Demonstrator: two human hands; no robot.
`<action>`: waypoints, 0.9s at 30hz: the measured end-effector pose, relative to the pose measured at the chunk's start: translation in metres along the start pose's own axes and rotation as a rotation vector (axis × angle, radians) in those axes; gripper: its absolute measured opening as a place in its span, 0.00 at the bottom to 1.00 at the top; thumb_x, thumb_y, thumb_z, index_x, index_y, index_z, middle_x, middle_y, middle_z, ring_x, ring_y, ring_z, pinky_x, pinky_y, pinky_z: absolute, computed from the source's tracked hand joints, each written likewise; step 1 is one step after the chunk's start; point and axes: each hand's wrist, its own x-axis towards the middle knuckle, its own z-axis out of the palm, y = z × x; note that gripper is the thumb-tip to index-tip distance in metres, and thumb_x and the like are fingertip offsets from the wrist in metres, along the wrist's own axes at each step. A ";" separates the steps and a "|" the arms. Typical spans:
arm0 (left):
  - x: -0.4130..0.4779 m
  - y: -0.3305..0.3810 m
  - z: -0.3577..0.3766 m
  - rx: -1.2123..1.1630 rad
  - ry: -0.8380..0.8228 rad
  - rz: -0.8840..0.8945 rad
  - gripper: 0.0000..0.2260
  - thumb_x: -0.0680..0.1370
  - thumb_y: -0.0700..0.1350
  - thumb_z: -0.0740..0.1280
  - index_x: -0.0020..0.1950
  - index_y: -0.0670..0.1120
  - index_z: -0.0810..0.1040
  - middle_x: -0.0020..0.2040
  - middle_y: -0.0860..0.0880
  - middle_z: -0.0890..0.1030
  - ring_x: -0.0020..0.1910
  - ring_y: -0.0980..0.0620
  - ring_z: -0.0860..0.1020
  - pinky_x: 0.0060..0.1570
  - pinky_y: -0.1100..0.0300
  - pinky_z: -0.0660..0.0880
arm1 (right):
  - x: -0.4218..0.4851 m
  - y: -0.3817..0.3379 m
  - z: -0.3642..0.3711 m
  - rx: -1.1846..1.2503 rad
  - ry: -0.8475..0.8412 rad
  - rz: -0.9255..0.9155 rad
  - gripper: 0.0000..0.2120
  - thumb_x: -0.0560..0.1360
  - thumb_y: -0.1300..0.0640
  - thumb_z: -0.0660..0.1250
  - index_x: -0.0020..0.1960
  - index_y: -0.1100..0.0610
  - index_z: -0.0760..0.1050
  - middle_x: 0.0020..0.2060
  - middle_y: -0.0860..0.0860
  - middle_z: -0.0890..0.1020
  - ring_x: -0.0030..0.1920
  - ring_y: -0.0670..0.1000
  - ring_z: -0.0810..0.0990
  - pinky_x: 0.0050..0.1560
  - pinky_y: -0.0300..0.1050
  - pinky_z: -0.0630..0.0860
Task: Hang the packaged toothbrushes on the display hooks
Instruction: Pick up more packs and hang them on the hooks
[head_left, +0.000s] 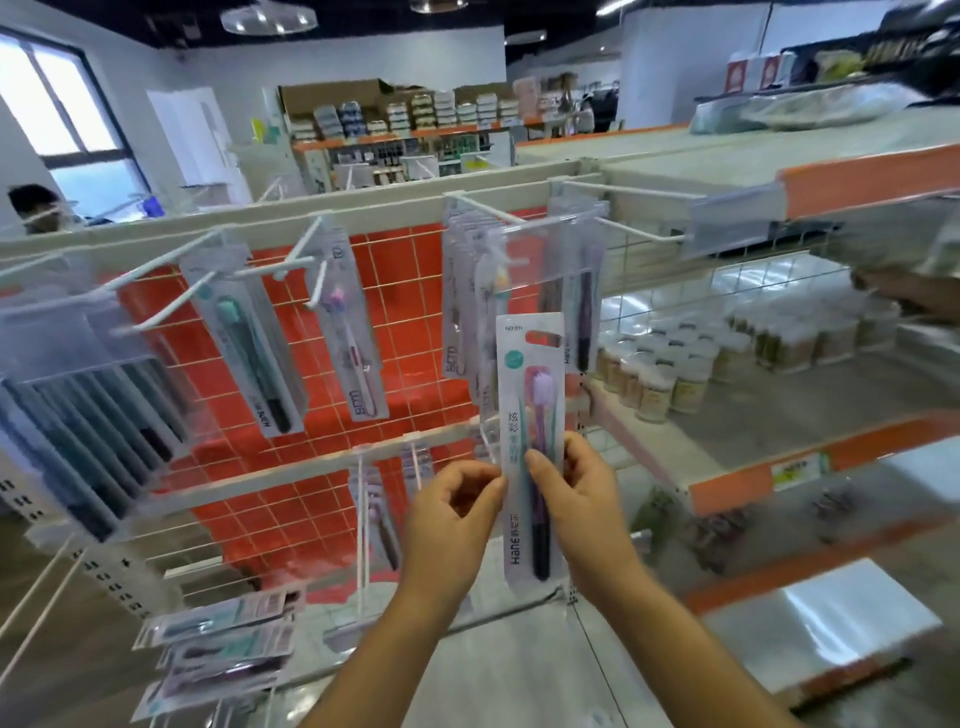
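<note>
Toothbrush pack (531, 447) was upright, mid-air, below the upper hooks (483, 208), not yet hung. Left hand (451, 512) and right hand (574, 499) both pinched its edges. Several packs already hung (244, 343); more lay waiting on the lower shelf (223, 644).

Toothbrush pack (531, 415) upright between hands (457, 512), before hooks (488, 210)

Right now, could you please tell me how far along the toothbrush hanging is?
Done: several packs already hang, such as a teal pack and a pink pack. In hand: the left hand and right hand pinch one purple pack upright, not yet on a hook. Left: hanging it; a bare hook shows at upper right.
</note>
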 end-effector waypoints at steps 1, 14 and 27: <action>0.003 0.002 0.007 -0.009 -0.007 -0.006 0.02 0.77 0.41 0.70 0.48 0.46 0.83 0.42 0.50 0.85 0.43 0.52 0.83 0.47 0.56 0.81 | 0.002 -0.001 -0.006 0.013 0.021 -0.003 0.06 0.79 0.60 0.63 0.54 0.52 0.76 0.46 0.52 0.83 0.47 0.47 0.84 0.44 0.41 0.81; 0.037 0.030 0.112 -0.185 0.022 0.014 0.06 0.79 0.40 0.66 0.47 0.40 0.82 0.41 0.44 0.84 0.42 0.47 0.83 0.45 0.58 0.81 | 0.059 -0.033 -0.094 -0.048 0.084 -0.142 0.03 0.78 0.60 0.65 0.49 0.54 0.77 0.41 0.53 0.83 0.43 0.50 0.83 0.45 0.50 0.82; 0.053 0.041 0.142 -0.145 0.069 0.082 0.04 0.79 0.40 0.67 0.47 0.44 0.82 0.43 0.45 0.84 0.46 0.42 0.82 0.50 0.43 0.80 | 0.079 -0.037 -0.118 0.032 0.027 -0.187 0.06 0.78 0.60 0.63 0.54 0.56 0.77 0.43 0.49 0.84 0.46 0.49 0.84 0.44 0.44 0.81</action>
